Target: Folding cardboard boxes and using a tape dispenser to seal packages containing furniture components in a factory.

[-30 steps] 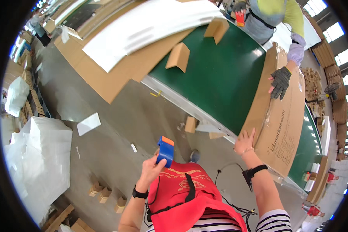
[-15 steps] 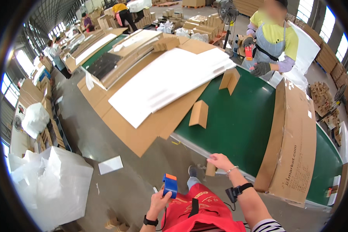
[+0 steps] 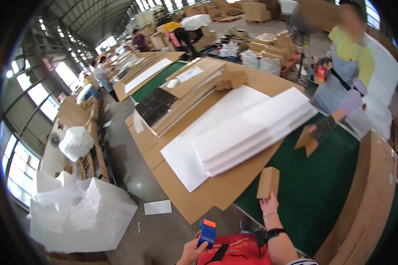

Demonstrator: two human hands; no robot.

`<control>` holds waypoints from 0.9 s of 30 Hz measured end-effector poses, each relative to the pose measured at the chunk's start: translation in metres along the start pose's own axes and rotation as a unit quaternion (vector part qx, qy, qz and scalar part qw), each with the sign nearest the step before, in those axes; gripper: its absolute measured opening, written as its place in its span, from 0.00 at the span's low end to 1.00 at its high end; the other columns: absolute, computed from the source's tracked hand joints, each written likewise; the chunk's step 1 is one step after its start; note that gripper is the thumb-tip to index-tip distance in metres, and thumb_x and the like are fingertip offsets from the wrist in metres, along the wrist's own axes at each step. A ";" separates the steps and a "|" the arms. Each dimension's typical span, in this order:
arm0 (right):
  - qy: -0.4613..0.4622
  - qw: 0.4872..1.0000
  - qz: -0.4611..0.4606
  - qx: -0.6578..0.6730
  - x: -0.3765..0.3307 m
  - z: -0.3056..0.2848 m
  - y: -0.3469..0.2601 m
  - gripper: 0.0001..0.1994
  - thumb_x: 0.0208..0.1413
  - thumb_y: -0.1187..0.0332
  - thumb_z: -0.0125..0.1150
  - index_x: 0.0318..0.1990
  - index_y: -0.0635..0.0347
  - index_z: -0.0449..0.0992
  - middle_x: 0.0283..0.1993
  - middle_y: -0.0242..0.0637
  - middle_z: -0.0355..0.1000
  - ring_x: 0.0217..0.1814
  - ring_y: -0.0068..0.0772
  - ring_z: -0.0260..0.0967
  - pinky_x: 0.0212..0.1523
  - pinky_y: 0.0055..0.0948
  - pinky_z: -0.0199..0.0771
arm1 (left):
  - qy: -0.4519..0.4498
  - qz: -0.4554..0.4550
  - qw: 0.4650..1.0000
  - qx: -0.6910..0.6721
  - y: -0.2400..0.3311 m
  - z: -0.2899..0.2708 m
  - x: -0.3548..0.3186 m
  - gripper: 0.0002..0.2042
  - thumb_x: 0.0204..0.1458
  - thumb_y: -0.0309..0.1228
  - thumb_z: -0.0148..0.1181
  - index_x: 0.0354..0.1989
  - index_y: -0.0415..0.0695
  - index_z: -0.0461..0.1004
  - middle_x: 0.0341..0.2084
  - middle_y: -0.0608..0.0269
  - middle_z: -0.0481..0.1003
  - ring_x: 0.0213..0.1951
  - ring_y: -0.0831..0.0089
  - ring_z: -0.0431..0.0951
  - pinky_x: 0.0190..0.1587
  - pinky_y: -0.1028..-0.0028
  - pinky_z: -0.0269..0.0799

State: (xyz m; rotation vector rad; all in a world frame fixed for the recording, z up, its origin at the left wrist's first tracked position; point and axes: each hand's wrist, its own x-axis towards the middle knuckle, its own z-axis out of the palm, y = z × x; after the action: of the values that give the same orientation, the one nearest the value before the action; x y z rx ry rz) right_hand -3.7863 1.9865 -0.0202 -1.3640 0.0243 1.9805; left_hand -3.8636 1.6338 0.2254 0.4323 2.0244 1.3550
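My left hand (image 3: 194, 251), low in the middle, is closed around a blue tape dispenser (image 3: 208, 234) with an orange top. My right hand (image 3: 269, 204) reaches over the green tabletop (image 3: 309, 185) and grips the near end of a folded cardboard corner piece (image 3: 268, 182). Farther off, a co-worker's gloved hand (image 3: 323, 129) holds a second cardboard corner piece (image 3: 307, 141); that person's other hand has a red tool (image 3: 321, 73). Left of these pieces, white foam sheets (image 3: 252, 137) lie stacked on a flat cardboard sheet (image 3: 177, 198).
A long cardboard box (image 3: 367, 194) stands along the right of the table. Wrapped white foam (image 3: 82, 216) sits on the floor at left, near a white panel (image 3: 158, 207). Wrapped boards (image 3: 185, 101) lie beyond the foam sheets. A fan (image 3: 303, 26) stands behind.
My right hand has moved from the table's edge forward to the nearer corner piece. The co-worker's hand has come down onto the farther one. My view has swung right; my left hand keeps the dispenser.
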 end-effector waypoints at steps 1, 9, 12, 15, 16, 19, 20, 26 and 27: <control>-0.036 0.999 -0.008 0.023 -0.002 0.002 0.001 0.13 0.62 0.57 0.60 0.47 0.53 0.72 0.44 0.31 0.74 0.46 0.32 0.71 0.54 0.39 0.67 | 0.022 -0.002 1.000 0.000 -0.009 -0.008 0.000 0.12 0.57 0.36 0.60 0.41 0.39 0.77 0.25 0.50 0.77 0.27 0.66 0.79 0.33 0.65 0.74; -0.043 0.978 -0.194 -0.056 -0.028 0.033 -0.054 0.11 0.68 0.62 0.50 0.46 0.61 0.71 0.40 0.36 0.72 0.39 0.31 0.73 0.38 0.32 0.75 | 0.044 -0.059 0.995 0.069 -0.042 -0.047 0.028 0.12 0.58 0.37 0.59 0.41 0.39 0.78 0.30 0.52 0.80 0.33 0.66 0.81 0.39 0.67 0.75; -0.079 0.974 -0.212 -0.023 -0.083 0.076 -0.055 0.15 0.70 0.60 0.46 0.51 0.63 0.71 0.46 0.39 0.73 0.47 0.34 0.74 0.43 0.34 0.76 | 0.037 -0.024 0.996 0.078 -0.042 -0.058 0.046 0.12 0.58 0.37 0.58 0.41 0.40 0.78 0.32 0.51 0.80 0.34 0.65 0.81 0.40 0.66 0.75; -0.150 0.972 -0.175 -0.044 -0.108 0.092 -0.037 0.19 0.70 0.58 0.43 0.53 0.65 0.71 0.51 0.40 0.73 0.51 0.36 0.74 0.46 0.36 0.77 | 0.016 -0.006 0.994 0.104 -0.049 -0.081 0.056 0.12 0.58 0.37 0.58 0.42 0.40 0.77 0.33 0.50 0.80 0.35 0.61 0.81 0.41 0.65 0.75; -0.156 0.971 -0.177 -0.047 -0.119 0.098 -0.026 0.19 0.70 0.58 0.43 0.53 0.65 0.71 0.51 0.40 0.73 0.51 0.36 0.74 0.46 0.36 0.77 | -0.001 -0.002 0.990 0.138 -0.053 -0.092 0.059 0.13 0.58 0.37 0.59 0.43 0.40 0.77 0.34 0.49 0.80 0.36 0.59 0.81 0.42 0.64 0.75; -0.195 0.967 -0.144 -0.082 -0.157 0.117 0.018 0.18 0.70 0.59 0.43 0.53 0.64 0.71 0.52 0.40 0.74 0.51 0.36 0.75 0.45 0.36 0.77 | -0.011 -0.025 0.987 0.157 -0.097 -0.130 0.059 0.15 0.57 0.37 0.60 0.47 0.41 0.77 0.37 0.47 0.80 0.40 0.54 0.81 0.45 0.63 0.75; -0.221 0.962 -0.115 -0.112 -0.170 0.125 0.035 0.18 0.70 0.59 0.42 0.53 0.64 0.72 0.51 0.39 0.75 0.51 0.35 0.75 0.45 0.35 0.78 | -0.005 -0.022 0.988 0.152 -0.113 -0.140 0.055 0.15 0.57 0.37 0.60 0.47 0.41 0.77 0.37 0.47 0.80 0.40 0.54 0.81 0.45 0.63 0.75; -0.325 0.928 -0.019 -0.183 -0.193 0.157 0.175 0.17 0.69 0.60 0.44 0.46 0.65 0.76 0.42 0.38 0.79 0.41 0.34 0.79 0.35 0.32 0.81 | 0.058 -0.010 0.994 0.090 -0.171 -0.254 0.045 0.19 0.54 0.36 0.60 0.54 0.46 0.75 0.42 0.47 0.79 0.45 0.53 0.81 0.48 0.62 0.75; -0.327 0.926 -0.015 -0.187 -0.195 0.165 0.200 0.17 0.69 0.60 0.44 0.46 0.65 0.76 0.42 0.38 0.79 0.41 0.34 0.79 0.35 0.32 0.81 | 0.062 -0.014 0.994 0.087 -0.176 -0.275 0.046 0.19 0.54 0.36 0.60 0.54 0.46 0.75 0.42 0.47 0.79 0.45 0.53 0.81 0.48 0.62 0.75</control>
State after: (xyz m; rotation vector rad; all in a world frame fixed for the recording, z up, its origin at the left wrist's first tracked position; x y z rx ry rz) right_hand -3.9967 1.7974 0.1383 -0.8357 -0.7105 2.3986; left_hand -4.0690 1.3989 0.1190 0.4040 2.2533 1.2209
